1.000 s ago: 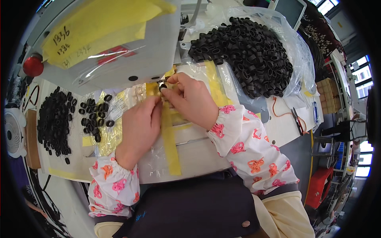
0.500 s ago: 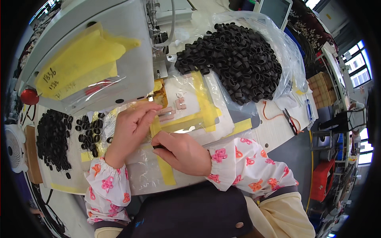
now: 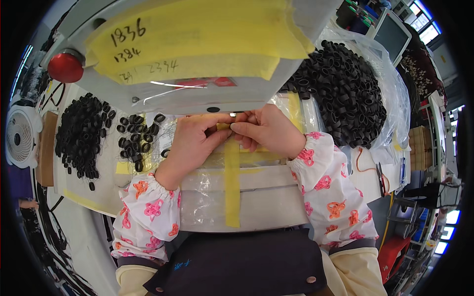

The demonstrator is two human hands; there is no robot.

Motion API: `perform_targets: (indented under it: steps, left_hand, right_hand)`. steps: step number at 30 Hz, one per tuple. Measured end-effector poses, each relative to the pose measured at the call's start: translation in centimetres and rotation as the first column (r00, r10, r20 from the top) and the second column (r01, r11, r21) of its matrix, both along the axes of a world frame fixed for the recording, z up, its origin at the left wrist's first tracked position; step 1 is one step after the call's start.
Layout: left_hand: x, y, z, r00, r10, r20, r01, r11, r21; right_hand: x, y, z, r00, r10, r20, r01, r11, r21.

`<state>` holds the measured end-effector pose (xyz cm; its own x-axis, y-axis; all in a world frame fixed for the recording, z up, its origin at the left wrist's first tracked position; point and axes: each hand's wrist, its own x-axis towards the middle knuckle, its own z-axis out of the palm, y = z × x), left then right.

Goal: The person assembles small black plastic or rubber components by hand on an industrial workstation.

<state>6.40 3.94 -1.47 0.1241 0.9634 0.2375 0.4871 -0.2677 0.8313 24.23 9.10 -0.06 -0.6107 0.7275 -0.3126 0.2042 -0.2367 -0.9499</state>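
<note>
Both hands meet at the near lower edge of a white machine (image 3: 173,101), fingertips almost touching. My left hand (image 3: 193,140) is closed in a pinch, thumb toward the index finger. Facing it, my right hand (image 3: 271,129) is also pinched, its other fingers curled. Whatever lies between the fingertips is too small and covered to make out. To the left of my left hand lie a small cluster of black loops (image 3: 134,140) and a larger heap of black loops (image 3: 81,130). A big pile of black bands (image 3: 345,98) rests beyond my right hand.
The machine's head carries yellow tape (image 3: 197,44) and a red knob (image 3: 66,66). Clear plastic sheeting (image 3: 202,202) and a yellow tape strip (image 3: 232,192) cover the near table. At right are scissors (image 3: 380,177) and a plastic bag (image 3: 397,106); at left, a white fan (image 3: 23,135).
My view has shifted toward the machine, which now looms larger. My right hand, earlier nearer me with a black band, has moved up to the left fingertips; the band is no longer visible there.
</note>
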Motion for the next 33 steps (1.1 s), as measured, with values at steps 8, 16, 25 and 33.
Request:
perform_targets:
  steps: [8, 16, 25, 33]
  left_hand:
    - [0.8, 0.4, 0.2, 0.947, 0.201, -0.249, -0.218, 0.975, -0.04]
    - [1.0, 1.2, -0.7, 0.929, 0.274, -0.249, -0.283, 0.959, 0.001]
    - [0.5, 1.5, -0.9, 0.965, 0.231, -0.123, -0.23, 0.973, 0.017]
    - [-0.1, 1.7, -1.4, 0.935, 0.202, -0.291, -0.187, 0.979, 0.078]
  right_hand:
    - [-0.6, -0.9, -2.3, 0.938, -0.339, 0.07, 0.144, 0.564, 0.813]
    - [-0.8, -0.4, -2.7, 0.933, -0.358, 0.043, 0.198, 0.606, 0.771]
    - [-0.8, -0.5, -2.5, 0.925, -0.377, 0.046, 0.191, 0.567, 0.801]
    - [-0.9, -0.1, -2.5, 0.917, -0.398, 0.004, 0.218, 0.511, 0.832]
